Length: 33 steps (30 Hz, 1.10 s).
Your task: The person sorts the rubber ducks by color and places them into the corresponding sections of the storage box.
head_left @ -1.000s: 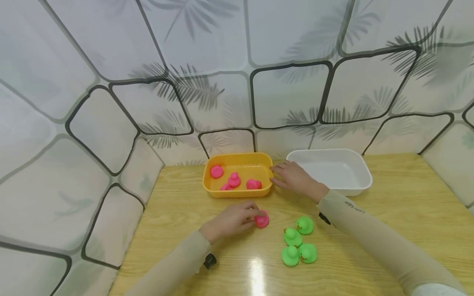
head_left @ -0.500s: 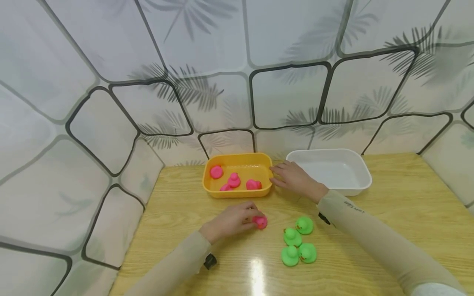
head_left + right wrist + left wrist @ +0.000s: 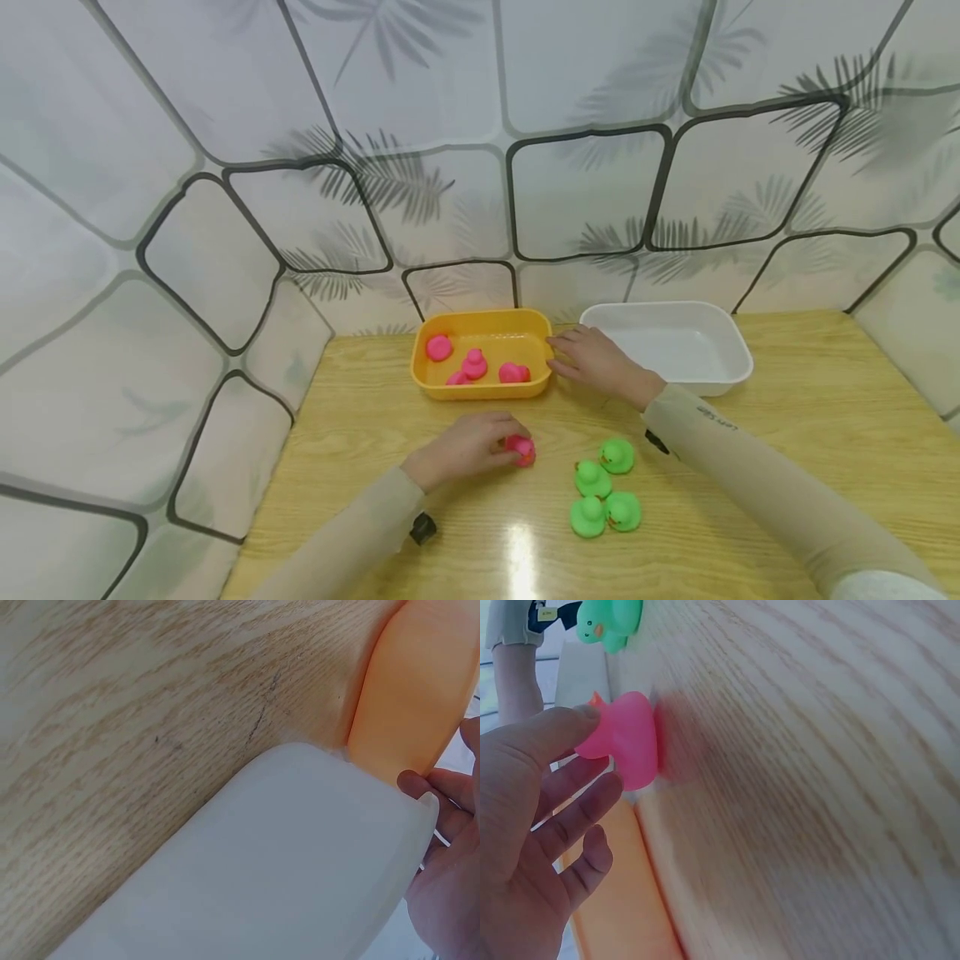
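My left hand (image 3: pixel 463 450) pinches a pink rubber duck (image 3: pixel 634 742) low over the table in front of the yellow tray (image 3: pixel 480 392). In the left wrist view, the thumb lies on the duck's head while the other fingers curve near its far side. Several pink ducks sit inside the tray, one of them a pink duck (image 3: pixel 474 365) near its middle. My right hand (image 3: pixel 600 362) touches the tray's right end with its fingertips, the fingers fairly straight. In the right wrist view these fingers are partly hidden behind the white tub (image 3: pixel 300 847).
The white tub (image 3: pixel 738 367) stands right of the yellow tray, beneath my right wrist. Several green rubber ducks, including one green duck (image 3: pixel 587 518), cluster on the wooden table (image 3: pixel 712 533) between my forearms. A patterned wall (image 3: pixel 585 192) rises behind the containers.
My left fingers have closed around the pink duck, which has turned and shifted slightly left. The right hand has stayed on the tray's end.
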{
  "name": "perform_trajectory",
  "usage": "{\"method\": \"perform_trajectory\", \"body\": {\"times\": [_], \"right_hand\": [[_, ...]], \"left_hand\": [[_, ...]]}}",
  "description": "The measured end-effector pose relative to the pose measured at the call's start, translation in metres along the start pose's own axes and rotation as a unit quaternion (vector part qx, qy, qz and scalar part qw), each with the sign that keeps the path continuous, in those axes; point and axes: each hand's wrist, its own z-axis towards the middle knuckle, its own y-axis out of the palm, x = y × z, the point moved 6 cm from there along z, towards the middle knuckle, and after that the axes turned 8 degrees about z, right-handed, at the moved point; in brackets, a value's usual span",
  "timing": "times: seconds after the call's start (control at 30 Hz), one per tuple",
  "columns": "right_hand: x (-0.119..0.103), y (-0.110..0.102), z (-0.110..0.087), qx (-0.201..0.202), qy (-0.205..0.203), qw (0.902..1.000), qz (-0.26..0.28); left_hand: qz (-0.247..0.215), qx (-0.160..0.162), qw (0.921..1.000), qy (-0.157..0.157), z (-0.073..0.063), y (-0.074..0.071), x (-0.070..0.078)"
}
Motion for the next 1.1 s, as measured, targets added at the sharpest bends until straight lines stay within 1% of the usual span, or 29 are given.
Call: {"method": "perform_trajectory", "body": {"times": [0.13,0.33,0.47,0.6,0.8,0.9,1.03,1.1], "right_hand": [[0.001,0.001,0.000,-0.002,0.003,1.0000,0.001],[0.001,0.001,0.001,-0.005,0.004,1.0000,0.000],[0.001,0.000,0.001,-0.001,0.001,1.0000,-0.004],[0.001,0.001,0.001,0.001,0.000,1.0000,-0.002],[0.001,0.001,0.002,-0.009,0.007,0.9999,-0.001],[0.001,0.001,0.002,-0.010,0.008,0.9999,0.002],[-0.001,0.000,0.001,0.001,-0.005,1.0000,-0.002],[0.000,-0.001,0.001,0.008,-0.013,0.9999,-0.003]], "left_hand": [[0.013,-0.003,0.9999,-0.005,-0.002,-0.003,-0.001],[0.004,0.006,1.0000,-0.006,-0.007,-0.017,-0.001],[0.006,0.019,0.9998,0.005,-0.010,-0.029,0.000],[0.003,0.032,0.9995,0.008,-0.013,-0.041,-0.002],[0.009,0.064,0.9976,0.024,-0.015,-0.063,-0.004],[0.007,0.075,0.9969,0.021,-0.015,-0.075,-0.007],[0.007,0.086,0.9962,0.013,-0.014,-0.090,-0.013],[0.017,0.093,0.9955,0.012,-0.013,-0.096,-0.015]]}}
